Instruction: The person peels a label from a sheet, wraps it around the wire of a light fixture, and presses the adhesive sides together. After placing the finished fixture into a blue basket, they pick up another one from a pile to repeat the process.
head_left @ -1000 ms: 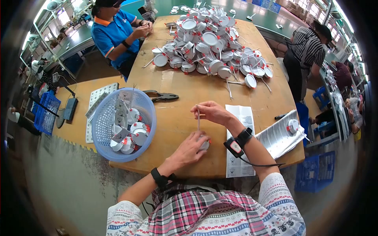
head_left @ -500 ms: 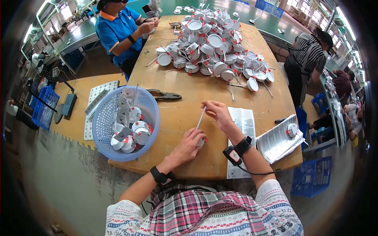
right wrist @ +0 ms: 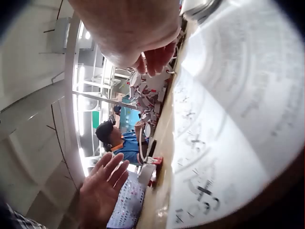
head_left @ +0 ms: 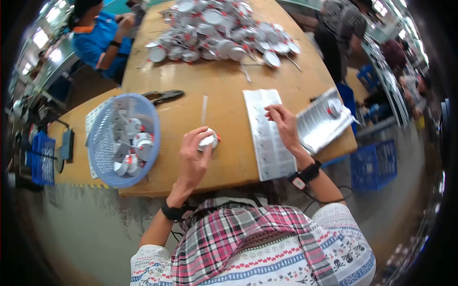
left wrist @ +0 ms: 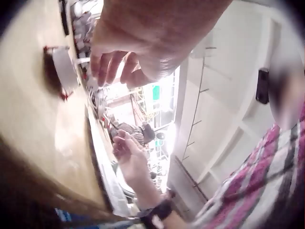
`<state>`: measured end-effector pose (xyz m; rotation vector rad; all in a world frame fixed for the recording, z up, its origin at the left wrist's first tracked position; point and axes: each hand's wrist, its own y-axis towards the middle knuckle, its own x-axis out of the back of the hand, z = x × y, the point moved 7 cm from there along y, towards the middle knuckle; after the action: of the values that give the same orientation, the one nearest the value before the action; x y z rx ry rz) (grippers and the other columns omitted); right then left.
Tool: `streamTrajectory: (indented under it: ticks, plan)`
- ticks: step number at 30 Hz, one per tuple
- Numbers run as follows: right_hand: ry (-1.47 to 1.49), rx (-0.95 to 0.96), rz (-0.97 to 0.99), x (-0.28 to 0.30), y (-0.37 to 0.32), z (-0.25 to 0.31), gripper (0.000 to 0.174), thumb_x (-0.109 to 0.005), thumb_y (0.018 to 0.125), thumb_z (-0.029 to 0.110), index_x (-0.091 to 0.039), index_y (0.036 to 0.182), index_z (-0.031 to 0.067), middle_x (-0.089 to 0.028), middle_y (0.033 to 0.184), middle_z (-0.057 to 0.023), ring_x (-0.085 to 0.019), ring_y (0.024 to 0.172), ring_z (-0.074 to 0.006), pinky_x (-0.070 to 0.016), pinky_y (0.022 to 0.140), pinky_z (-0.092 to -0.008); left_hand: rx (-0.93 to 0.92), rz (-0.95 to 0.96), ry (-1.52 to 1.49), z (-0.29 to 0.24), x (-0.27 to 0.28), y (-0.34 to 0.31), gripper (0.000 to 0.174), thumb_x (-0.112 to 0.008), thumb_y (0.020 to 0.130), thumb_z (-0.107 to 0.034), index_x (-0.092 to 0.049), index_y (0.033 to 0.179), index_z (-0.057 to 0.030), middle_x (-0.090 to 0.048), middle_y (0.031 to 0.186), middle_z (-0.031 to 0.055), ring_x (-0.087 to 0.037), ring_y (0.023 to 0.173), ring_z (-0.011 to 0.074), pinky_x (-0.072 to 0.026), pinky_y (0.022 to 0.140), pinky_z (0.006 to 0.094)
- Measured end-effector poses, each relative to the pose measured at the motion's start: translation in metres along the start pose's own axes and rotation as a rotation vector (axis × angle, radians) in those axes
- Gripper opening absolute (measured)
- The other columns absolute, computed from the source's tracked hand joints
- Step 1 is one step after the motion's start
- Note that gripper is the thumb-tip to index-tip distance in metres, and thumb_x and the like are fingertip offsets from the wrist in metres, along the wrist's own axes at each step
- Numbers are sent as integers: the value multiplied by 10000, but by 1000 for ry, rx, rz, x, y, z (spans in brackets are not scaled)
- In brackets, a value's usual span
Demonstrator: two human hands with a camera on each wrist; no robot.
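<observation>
A small white round downlight (head_left: 208, 140) with red clips sits on the wooden table, its white cable (head_left: 204, 108) stretching away toward the far side. Right at its near-left edge is my left hand (head_left: 194, 152), fingers loosely extended. The left wrist view shows the same downlight (left wrist: 66, 68) on the tabletop, apart from the fingers (left wrist: 112, 66). My right hand (head_left: 285, 125) hovers over a printed instruction sheet (head_left: 269, 143), its relaxed fingers holding nothing. The right wrist view has the sheet (right wrist: 205, 157) close below this hand.
A blue perforated basket (head_left: 98, 152) with several downlights stands at left, pliers (head_left: 167, 95) behind it. A large heap of downlights (head_left: 214, 35) covers the far table. Stacked sheets (head_left: 317, 125) with a downlight (head_left: 335, 107) on top lie at right. A person in blue (head_left: 100, 40) sits far left.
My right hand has let go of the cable and moved right, over the sheet. The left hand has loosened from the downlight, now more exposed. The head view has shifted.
</observation>
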<state>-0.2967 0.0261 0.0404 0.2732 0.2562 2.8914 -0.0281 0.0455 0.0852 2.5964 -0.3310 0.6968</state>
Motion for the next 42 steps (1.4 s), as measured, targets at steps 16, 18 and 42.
streamTrajectory:
  ticks: [16,18,42]
  plan:
    - [74,-101,20,7,-55,-29,147,-510,899,90,-623,931,1,-595,698,-24,-530,645,-70,-422,574,-204,698,286,-585,76,-140,88,321,-516,908,-238,-563,1045,48,-632,840,72,-595,692,118,-481,668,226]
    - [94,-108,55,6,-56,-29,149,-511,899,91,-626,925,-1,-600,705,-31,-543,657,-76,-427,578,-208,695,275,-582,81,-142,94,293,-521,904,-226,-577,1016,38,-633,833,68,-596,699,115,-482,671,230]
    - [-536,564,248,-41,45,39,191,-683,705,128,-631,882,77,-557,877,-48,-492,890,-242,-436,804,-342,696,155,-967,65,-116,92,226,-504,899,-216,-602,954,-20,-648,878,86,-633,780,150,-506,745,275]
